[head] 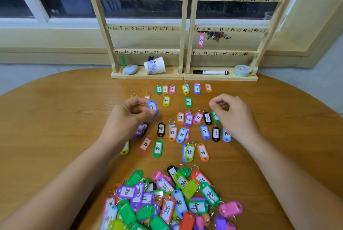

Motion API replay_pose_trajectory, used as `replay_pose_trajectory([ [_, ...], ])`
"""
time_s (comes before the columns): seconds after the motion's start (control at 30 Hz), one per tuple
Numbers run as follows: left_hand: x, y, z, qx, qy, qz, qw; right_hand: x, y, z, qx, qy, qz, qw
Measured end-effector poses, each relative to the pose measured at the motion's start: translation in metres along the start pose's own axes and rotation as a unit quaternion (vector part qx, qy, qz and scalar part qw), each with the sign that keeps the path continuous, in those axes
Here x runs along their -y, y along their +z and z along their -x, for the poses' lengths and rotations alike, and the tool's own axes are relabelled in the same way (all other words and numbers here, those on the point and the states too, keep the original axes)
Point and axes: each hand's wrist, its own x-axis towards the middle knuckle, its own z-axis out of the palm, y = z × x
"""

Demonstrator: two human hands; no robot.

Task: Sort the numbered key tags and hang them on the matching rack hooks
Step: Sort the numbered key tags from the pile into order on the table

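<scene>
From my remote seat I see a wooden table (pixel 55 118) set against a window wall, and at its far edge the rack (pixel 182 48), its numbered hooks almost all bare. Only a pink tag 37 (pixel 201 40) and a bunch of keys (pixel 218 35) hang there. Nearest the camera lies the unsorted heap (pixel 167 202), with rings and tags piled over one another. Between heap and rack lie the sorted rows (pixel 189 118), laid out in number order.

The left hand (pixel 126 114) is clamped on the blue tag 9 (pixel 152 107), pinched between thumb and fingertips left of tag 14 (pixel 166 101). The right hand (pixel 233 114) hovers over the right end of the rows, fingers curled toward the thumb. I cannot tell whether it pinches anything.

My worries, biggest first:
- Both forearms cross the rows, so a careless reach could sweep tags out of order.
- Rings in the heap look likely to snag and drag neighbours along.
- A turned 9 could be read as a 6 and laid beside tag 6 (pixel 185 88)
</scene>
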Motion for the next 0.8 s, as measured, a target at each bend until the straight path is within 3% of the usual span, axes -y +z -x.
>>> replay_pose_trajectory([
  [0.2, -0.019, 0.023, -0.028, 0.033, 0.049, -0.086, 0.995, -0.009, -0.005, -0.004, -0.009, 0.018, -0.06, 0.998],
  [0.37, -0.027, 0.053, -0.047, 0.063, 0.071, -0.105, 0.99, 0.018, -0.002, -0.003, 0.047, -0.002, -0.151, 0.987],
  [0.63, -0.031, 0.089, -0.062, 0.118, 0.092, -0.146, 0.978, 0.021, 0.008, -0.021, 0.089, 0.032, -0.178, 0.979],
  [0.8, -0.024, 0.104, -0.094, 0.103, 0.132, -0.292, 0.941, -0.008, 0.003, -0.057, 0.043, 0.114, -0.173, 0.977],
])
